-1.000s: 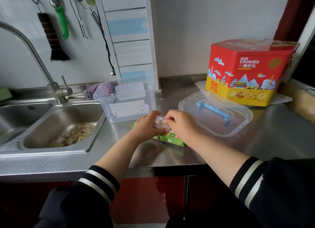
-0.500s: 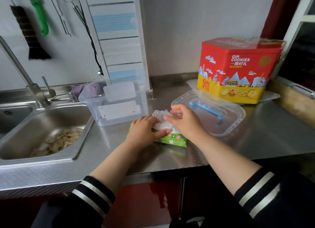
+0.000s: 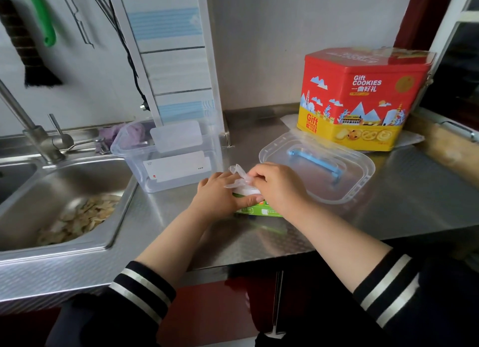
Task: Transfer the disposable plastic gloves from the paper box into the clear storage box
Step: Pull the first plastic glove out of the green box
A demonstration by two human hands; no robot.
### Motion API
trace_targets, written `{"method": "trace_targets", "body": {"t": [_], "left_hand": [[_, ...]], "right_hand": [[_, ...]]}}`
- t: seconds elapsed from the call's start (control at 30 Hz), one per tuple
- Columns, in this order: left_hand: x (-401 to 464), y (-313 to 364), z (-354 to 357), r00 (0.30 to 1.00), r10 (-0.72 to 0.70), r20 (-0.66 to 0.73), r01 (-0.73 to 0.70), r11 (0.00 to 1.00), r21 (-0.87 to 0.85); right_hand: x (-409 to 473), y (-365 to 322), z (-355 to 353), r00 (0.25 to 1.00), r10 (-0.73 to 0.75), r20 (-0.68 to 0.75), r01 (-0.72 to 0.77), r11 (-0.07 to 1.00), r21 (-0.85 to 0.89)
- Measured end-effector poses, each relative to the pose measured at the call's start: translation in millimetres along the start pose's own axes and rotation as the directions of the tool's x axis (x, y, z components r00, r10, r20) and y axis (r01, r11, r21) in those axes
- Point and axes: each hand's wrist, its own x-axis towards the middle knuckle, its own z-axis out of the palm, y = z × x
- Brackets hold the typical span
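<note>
Green paper box (image 3: 255,209) steadied under left hand (image 3: 217,195); right hand (image 3: 277,184) pinches gloves (image 3: 239,182). Advise lifting straight, box pinned flat.

dark sleeves (image 3: 134,302), white-striped cuffs, pushed-up, bare forearms

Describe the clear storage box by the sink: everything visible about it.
The clear storage box is a see-through plastic tub, rectangular with rounded corners, standing upright and open on the steel counter beside the sink. A white label covers its front wall; a frosted panel shows higher up. No gloves show inside. Its lid, with a blue handle, lies apart to the right. Neither hand touches it.
</note>
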Motion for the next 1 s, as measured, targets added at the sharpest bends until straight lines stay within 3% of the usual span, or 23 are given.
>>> {"method": "trace_targets", "body": {"t": [0.13, 0.33, 0.5, 0.67, 0.73, 0.77, 0.8, 0.83, 0.87, 0.93, 0.97, 1.0], "left_hand": [[2, 0, 3, 1.0, -0.024, 0.016, 0.026, 0.994, -0.11], [15, -10, 1, 0.984, 0.076, 0.158, -0.024, 0.95, -0.31], [26, -12, -3, 0.974, 0.107, 0.199, -0.039, 0.948, -0.317], [21, -15, -1, 0.976, 0.135, 0.173, -0.08, 0.954, -0.289], [19, -15, 0, 0.979, 0.132, 0.155, -0.081, 0.951, -0.297], [18, -14, 0, 0.981, 0.129, 0.144, -0.081, 0.95, -0.3], [17, -12, 1, 0.984, 0.124, 0.128, -0.081, 0.951, -0.298], [17, -11, 1, 0.986, 0.125, 0.112, -0.088, 0.952, -0.294], [17, -9, 1, 0.986, 0.131, 0.1, -0.097, 0.953, -0.288], [17, -6, 1, 0.986, 0.146, 0.084, -0.117, 0.954, -0.276], [17, -4, 2, 0.985, 0.153, 0.082, -0.125, 0.953, -0.276], [17, -3, 3, 0.984, 0.158, 0.082, -0.129, 0.952, -0.278]], "right_hand": [[0, 5, 1, 0.993, 0.105, -0.053, -0.093, 0.977, 0.192], [4, 21, -8, 0.931, 0.362, -0.045, -0.291, 0.812, 0.506], [9, 27, -8, 0.896, 0.443, 0.025, -0.357, 0.685, 0.635], [14, 35, -10, 0.834, 0.525, 0.168, -0.449, 0.47, 0.76], [17, 36, -14, 0.861, 0.501, 0.09, -0.404, 0.567, 0.717], [16, 36, -17, 0.896, 0.442, -0.039, -0.319, 0.703, 0.635], [14, 33, -23, 0.929, 0.307, -0.208, -0.169, 0.849, 0.501], [12, 29, -28, 0.93, 0.081, -0.358, 0.046, 0.942, 0.332], [10, 25, -33, 0.891, -0.167, -0.422, 0.253, 0.955, 0.156], [9, 15, -37, 0.857, -0.46, -0.231, 0.453, 0.888, -0.086], [10, 10, -37, 0.889, -0.456, -0.053, 0.443, 0.882, -0.164], [10, 8, -35, 0.925, -0.362, 0.118, 0.38, 0.894, -0.237]]}}
